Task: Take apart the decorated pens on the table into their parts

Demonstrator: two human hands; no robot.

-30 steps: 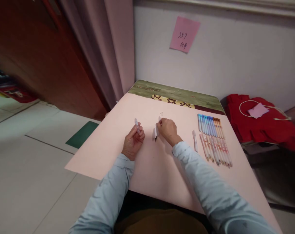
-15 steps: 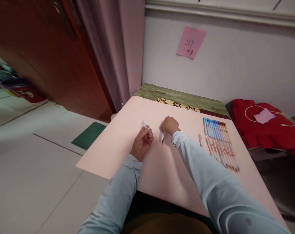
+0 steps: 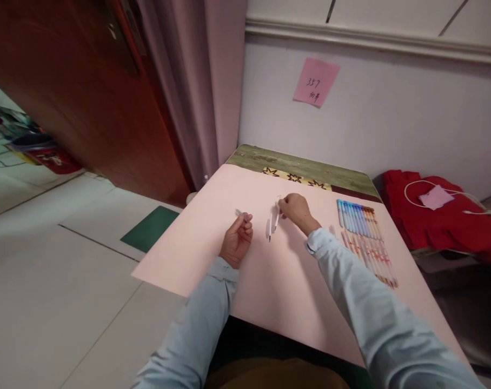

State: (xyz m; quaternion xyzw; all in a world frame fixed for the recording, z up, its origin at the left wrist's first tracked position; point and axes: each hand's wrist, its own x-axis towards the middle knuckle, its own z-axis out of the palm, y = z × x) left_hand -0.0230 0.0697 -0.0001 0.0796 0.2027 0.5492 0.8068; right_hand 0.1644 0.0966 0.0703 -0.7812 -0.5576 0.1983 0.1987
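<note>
My left hand (image 3: 236,241) is closed around a small clear pen part (image 3: 239,213), whose end sticks out past the fingers. My right hand (image 3: 296,209) pinches the upper end of a thin white pen refill (image 3: 277,217) with a dark tip. Just left of it, a second white refill (image 3: 269,231) lies on the pink table cover (image 3: 205,237). To the right of my right forearm, blue and brown pens (image 3: 356,216) lie side by side in a row. Below them sits another row of clear pens with reddish markings (image 3: 371,254).
A single clear pen (image 3: 332,230) lies partly behind my right sleeve. Behind the table are a wall with a pink note (image 3: 316,81) and a curtain (image 3: 197,81). A red cloth (image 3: 440,232) with a white cord is at the right. A brown door (image 3: 87,97) stands at the left.
My right hand has shifted a little right, drawing one refill away from the other. My left hand still holds the clear pen part, now tilted slightly differently. The view has shifted slightly.
</note>
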